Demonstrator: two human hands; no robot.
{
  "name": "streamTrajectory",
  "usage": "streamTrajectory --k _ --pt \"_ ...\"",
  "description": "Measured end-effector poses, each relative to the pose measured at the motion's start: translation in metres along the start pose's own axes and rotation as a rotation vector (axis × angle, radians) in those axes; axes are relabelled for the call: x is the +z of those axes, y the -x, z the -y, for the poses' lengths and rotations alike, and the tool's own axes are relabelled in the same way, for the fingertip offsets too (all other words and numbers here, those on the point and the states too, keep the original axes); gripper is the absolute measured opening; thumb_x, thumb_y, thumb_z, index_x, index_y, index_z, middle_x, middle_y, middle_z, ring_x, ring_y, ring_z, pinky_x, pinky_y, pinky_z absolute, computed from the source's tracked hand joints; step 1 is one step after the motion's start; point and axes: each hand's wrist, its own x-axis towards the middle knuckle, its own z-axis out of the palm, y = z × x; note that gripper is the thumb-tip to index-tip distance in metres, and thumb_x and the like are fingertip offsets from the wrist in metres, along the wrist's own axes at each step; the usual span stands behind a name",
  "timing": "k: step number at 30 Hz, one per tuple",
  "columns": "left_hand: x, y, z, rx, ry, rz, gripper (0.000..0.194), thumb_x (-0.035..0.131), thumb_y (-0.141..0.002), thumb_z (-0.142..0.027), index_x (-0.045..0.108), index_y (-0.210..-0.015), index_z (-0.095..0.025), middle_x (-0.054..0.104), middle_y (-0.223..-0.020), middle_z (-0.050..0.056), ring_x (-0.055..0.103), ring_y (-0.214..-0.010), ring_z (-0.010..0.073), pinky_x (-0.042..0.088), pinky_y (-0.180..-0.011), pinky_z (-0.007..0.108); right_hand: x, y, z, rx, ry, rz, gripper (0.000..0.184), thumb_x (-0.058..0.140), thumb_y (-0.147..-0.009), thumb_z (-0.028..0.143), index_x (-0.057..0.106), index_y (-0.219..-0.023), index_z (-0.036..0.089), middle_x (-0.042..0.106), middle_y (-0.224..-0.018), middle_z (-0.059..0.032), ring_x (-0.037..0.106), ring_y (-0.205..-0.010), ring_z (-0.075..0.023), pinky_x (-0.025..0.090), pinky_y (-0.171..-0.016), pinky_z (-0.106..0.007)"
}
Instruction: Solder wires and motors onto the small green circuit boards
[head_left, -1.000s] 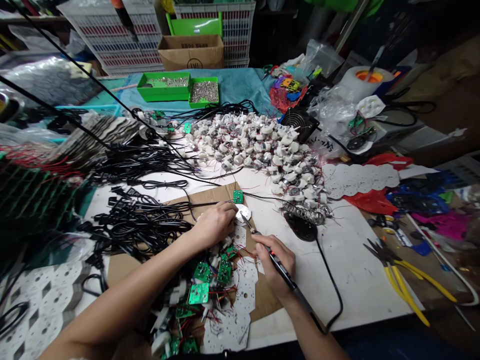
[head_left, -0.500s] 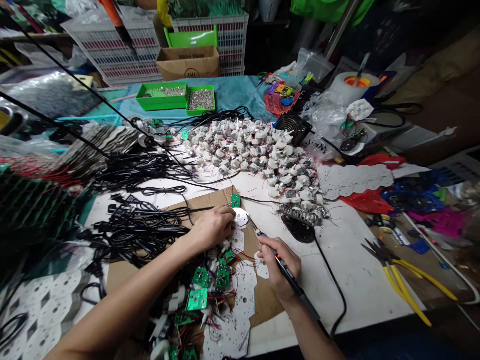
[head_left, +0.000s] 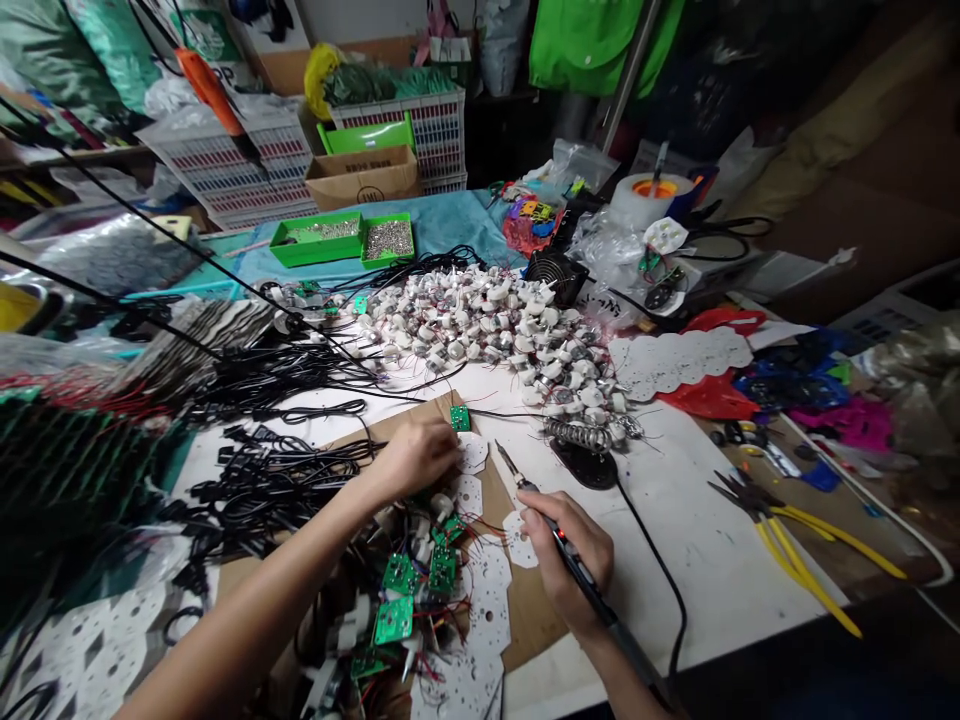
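My right hand [head_left: 574, 540] is wrapped round a soldering iron [head_left: 592, 590] with a small red light on its handle; its tip points up and left. My left hand [head_left: 420, 455] has its fingers pinched together at the edge of a white scalloped circuit board [head_left: 472, 452]; what they hold is hidden. A small green circuit board [head_left: 460, 418] lies just beyond those fingers, with a black cord close by. The iron's tip is apart from the white board, to its right. Below my left hand sit several green boards [head_left: 394, 620] with red wires.
A heap of small white motor-like parts [head_left: 487, 320] lies beyond my hands. Coiled black power cords [head_left: 277, 480] are at left. A coil-spring iron stand [head_left: 581, 435] and yellow-handled pliers [head_left: 795, 545] are at right. Green trays [head_left: 319, 245] of small metal parts stand behind.
The soldering iron's tip has drawn away from the white board, to the right and down. My left hand stays pinched by the board. The whole view has shifted slightly.
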Motion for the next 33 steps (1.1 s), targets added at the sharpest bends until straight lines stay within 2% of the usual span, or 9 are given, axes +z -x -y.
streamTrajectory --k 4,7,10,13,17,19,24,28,33 --pt "-0.016 -0.028 0.002 -0.277 -0.067 -0.156 0.021 0.066 -0.092 -0.036 0.076 -0.087 -0.018 0.077 -0.087 0.006 0.07 -0.08 0.0202 0.051 -0.075 0.028 -0.006 0.006 0.006 0.007 0.007 -0.021 0.022 0.056 -0.104 0.017 0.073 -0.116 0.022 0.07 -0.086 -0.0028 0.07 -0.067 -0.0164 0.057 -0.061 -0.026" --pt "-0.021 -0.05 0.006 -0.327 -0.137 -0.184 0.028 0.069 -0.089 -0.044 0.078 -0.089 -0.017 0.078 -0.092 0.009 0.071 -0.087 0.0238 0.052 -0.079 0.03 -0.01 0.011 0.009 0.013 0.022 -0.036 0.022 0.057 -0.103 0.017 0.074 -0.116 0.023 0.07 -0.084 -0.0027 0.07 -0.066 -0.0166 0.057 -0.06 -0.027" --pt "-0.026 -0.066 0.013 -0.323 -0.11 -0.125 0.017 0.072 -0.081 -0.029 0.081 -0.092 -0.019 0.08 -0.094 0.006 0.072 -0.088 0.0227 0.053 -0.078 0.028 -0.015 0.015 0.01 -0.002 0.024 -0.045 0.023 0.057 -0.103 0.015 0.073 -0.116 0.023 0.071 -0.087 -0.0031 0.071 -0.068 -0.0169 0.059 -0.063 -0.027" --pt "-0.037 -0.076 0.025 -0.371 -0.123 -0.143 0.022 0.067 -0.075 -0.013 0.082 -0.09 -0.02 0.08 -0.089 0.005 0.073 -0.086 0.0226 0.052 -0.077 0.027 -0.018 0.019 0.007 -0.028 0.026 -0.051 0.024 0.056 -0.103 0.013 0.072 -0.118 0.024 0.071 -0.089 -0.0036 0.072 -0.072 -0.0171 0.06 -0.066 -0.027" --pt "-0.051 -0.08 0.036 -0.442 -0.178 -0.221 0.022 0.065 -0.079 -0.017 0.081 -0.094 -0.018 0.08 -0.09 0.008 0.072 -0.089 0.0241 0.05 -0.079 0.028 -0.02 0.024 0.003 -0.031 0.022 -0.049 0.025 0.056 -0.103 0.012 0.072 -0.119 0.024 0.07 -0.09 -0.0033 0.072 -0.073 -0.0166 0.06 -0.067 -0.027" --pt "-0.053 -0.076 0.033 -0.418 -0.164 -0.183 0.021 0.067 -0.079 -0.02 0.081 -0.095 -0.018 0.08 -0.09 0.006 0.071 -0.086 0.022 0.049 -0.076 0.027 -0.019 0.025 0.003 -0.015 0.029 -0.046 0.025 0.056 -0.103 0.013 0.072 -0.119 0.024 0.07 -0.089 -0.003 0.071 -0.073 -0.0166 0.059 -0.066 -0.027" --pt "-0.033 -0.056 0.01 -0.244 0.008 0.164 0.033 0.078 -0.076 -0.032 0.077 -0.107 -0.021 0.076 -0.089 0.001 0.069 -0.079 0.0193 0.046 -0.068 0.025 -0.016 0.024 0.005 -0.001 0.028 -0.039 0.023 0.056 -0.103 0.014 0.072 -0.118 0.024 0.07 -0.087 -0.0027 0.07 -0.071 -0.0167 0.057 -0.065 -0.027" --pt "-0.005 -0.044 0.0 -0.238 -0.071 -0.008 0.05 0.084 -0.075 -0.043 0.069 -0.116 -0.017 0.073 -0.097 0.006 0.067 -0.087 0.022 0.048 -0.072 0.028 -0.013 0.017 0.005 -0.04 0.075 -0.016 0.024 0.057 -0.103 0.013 0.071 -0.12 0.022 0.071 -0.092 -0.0048 0.07 -0.08 -0.0188 0.058 -0.072 -0.028" --pt "0.015 -0.046 -0.002 -0.197 -0.145 -0.158 0.03 0.077 -0.085 -0.036 0.075 -0.106 -0.015 0.069 -0.103 0.011 0.066 -0.095 0.0235 0.051 -0.082 0.031 -0.004 0.006 0.002 -0.113 0.127 0.049 0.023 0.057 -0.104 0.012 0.07 -0.121 0.02 0.069 -0.096 -0.0066 0.069 -0.085 -0.0193 0.057 -0.077 -0.029"
